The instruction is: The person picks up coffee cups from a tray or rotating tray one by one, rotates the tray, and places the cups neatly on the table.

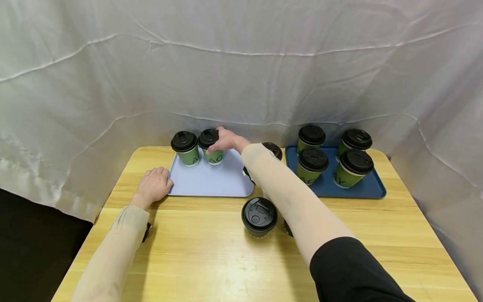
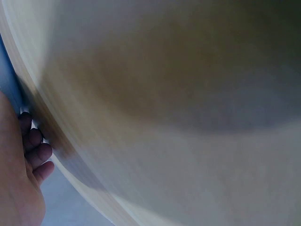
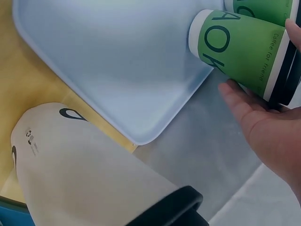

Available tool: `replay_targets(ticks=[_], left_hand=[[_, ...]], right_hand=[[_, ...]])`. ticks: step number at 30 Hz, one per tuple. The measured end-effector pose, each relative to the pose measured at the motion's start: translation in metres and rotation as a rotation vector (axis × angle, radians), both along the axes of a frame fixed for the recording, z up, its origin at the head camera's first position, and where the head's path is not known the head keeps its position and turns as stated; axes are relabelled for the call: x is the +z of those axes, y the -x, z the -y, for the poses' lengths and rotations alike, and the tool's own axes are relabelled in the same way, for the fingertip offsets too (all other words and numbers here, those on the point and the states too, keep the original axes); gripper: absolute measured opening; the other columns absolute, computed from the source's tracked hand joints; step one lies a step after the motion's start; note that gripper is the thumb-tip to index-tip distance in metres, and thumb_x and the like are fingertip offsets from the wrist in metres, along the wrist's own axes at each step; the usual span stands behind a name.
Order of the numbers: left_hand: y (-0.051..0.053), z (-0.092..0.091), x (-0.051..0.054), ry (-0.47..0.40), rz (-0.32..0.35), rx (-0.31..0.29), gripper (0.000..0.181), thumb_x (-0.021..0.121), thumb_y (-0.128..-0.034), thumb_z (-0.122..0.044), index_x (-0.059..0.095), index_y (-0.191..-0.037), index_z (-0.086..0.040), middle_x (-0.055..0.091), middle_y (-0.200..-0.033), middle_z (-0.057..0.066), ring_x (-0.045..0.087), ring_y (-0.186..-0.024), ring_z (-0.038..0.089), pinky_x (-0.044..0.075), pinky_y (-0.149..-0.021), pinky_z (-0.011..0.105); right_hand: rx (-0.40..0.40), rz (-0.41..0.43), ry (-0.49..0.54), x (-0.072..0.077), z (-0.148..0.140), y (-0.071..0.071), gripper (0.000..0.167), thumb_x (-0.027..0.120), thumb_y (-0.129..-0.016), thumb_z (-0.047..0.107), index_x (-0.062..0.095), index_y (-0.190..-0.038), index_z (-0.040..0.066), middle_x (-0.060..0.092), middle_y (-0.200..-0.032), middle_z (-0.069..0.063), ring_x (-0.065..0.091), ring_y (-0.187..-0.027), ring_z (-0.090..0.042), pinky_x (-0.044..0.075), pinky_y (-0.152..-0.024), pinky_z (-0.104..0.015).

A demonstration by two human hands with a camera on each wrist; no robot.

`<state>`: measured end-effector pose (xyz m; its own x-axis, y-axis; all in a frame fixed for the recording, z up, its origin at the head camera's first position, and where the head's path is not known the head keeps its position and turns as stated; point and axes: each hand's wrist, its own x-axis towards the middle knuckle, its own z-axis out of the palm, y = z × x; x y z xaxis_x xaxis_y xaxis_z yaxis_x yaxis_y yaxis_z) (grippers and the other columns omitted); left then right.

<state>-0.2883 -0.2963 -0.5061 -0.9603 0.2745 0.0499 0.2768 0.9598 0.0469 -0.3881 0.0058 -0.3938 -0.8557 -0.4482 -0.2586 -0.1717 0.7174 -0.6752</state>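
My right hand (image 1: 227,140) grips a green paper coffee cup (image 3: 242,54) near its black lid, thumb on one side and fingers on the other. The cup is upright at the back of the pale blue tray (image 1: 209,180). Just left of it stands another lidded green cup (image 1: 189,156), close beside it. At the tray's left edge my left hand (image 1: 152,185) rests palm down, its fingers loosely bent and the thumb by the rim. In the left wrist view its fingers (image 2: 40,153) show at the left, holding nothing visible.
On the right, a dark blue tray (image 1: 328,191) bears several lidded green cups. A black-lidded cup (image 1: 259,216) stands on the wooden table (image 1: 196,247). Another cup (image 1: 272,149) is beyond my right forearm, which mostly hides one more. A pale curtain (image 1: 226,84) hangs behind.
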Motion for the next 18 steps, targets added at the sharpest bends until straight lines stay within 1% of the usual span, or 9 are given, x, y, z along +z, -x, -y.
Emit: replay_targets(ticks=[4,9,13,18], left_hand=[[0.002,0.0,-0.001,0.009,0.005,0.002,0.025,0.041,-0.1013,-0.02,0.055,-0.102,0.001,0.058,-0.108,0.021,0.054,-0.104,0.042,0.041,-0.095,0.057],[0.004,0.001,-0.004,0.015,0.015,0.009,0.027,0.04,-0.1014,-0.021,0.055,-0.104,0.002,0.058,-0.11,0.022,0.054,-0.106,0.042,0.041,-0.097,0.058],[0.005,0.002,-0.005,0.009,0.026,0.009,0.029,0.039,-0.1016,-0.022,0.055,-0.106,0.003,0.058,-0.112,0.023,0.054,-0.107,0.043,0.041,-0.097,0.058],[0.007,0.005,-0.004,0.005,0.035,0.003,0.031,0.039,-0.1021,-0.021,0.055,-0.108,0.004,0.058,-0.116,0.025,0.053,-0.111,0.044,0.039,-0.101,0.06]], right_hand=[[-0.018,-0.024,0.021,0.001,-0.001,0.002,0.107,0.084,-0.084,0.035,0.018,-0.163,0.004,0.037,-0.162,-0.018,0.039,-0.147,-0.03,0.035,-0.119,-0.04],[-0.026,-0.051,0.06,0.003,-0.002,0.003,0.102,0.086,-0.081,0.034,0.028,-0.159,0.004,0.048,-0.152,-0.016,0.048,-0.138,-0.028,0.038,-0.115,-0.038],[-0.025,-0.072,0.116,0.008,-0.006,0.0,0.098,0.086,-0.08,0.033,0.032,-0.156,0.002,0.05,-0.149,-0.016,0.05,-0.135,-0.029,0.038,-0.115,-0.039],[-0.022,-0.117,0.156,0.016,-0.008,-0.003,0.097,0.087,-0.079,0.033,0.035,-0.154,0.0,0.051,-0.148,-0.017,0.051,-0.134,-0.029,0.038,-0.115,-0.039]])
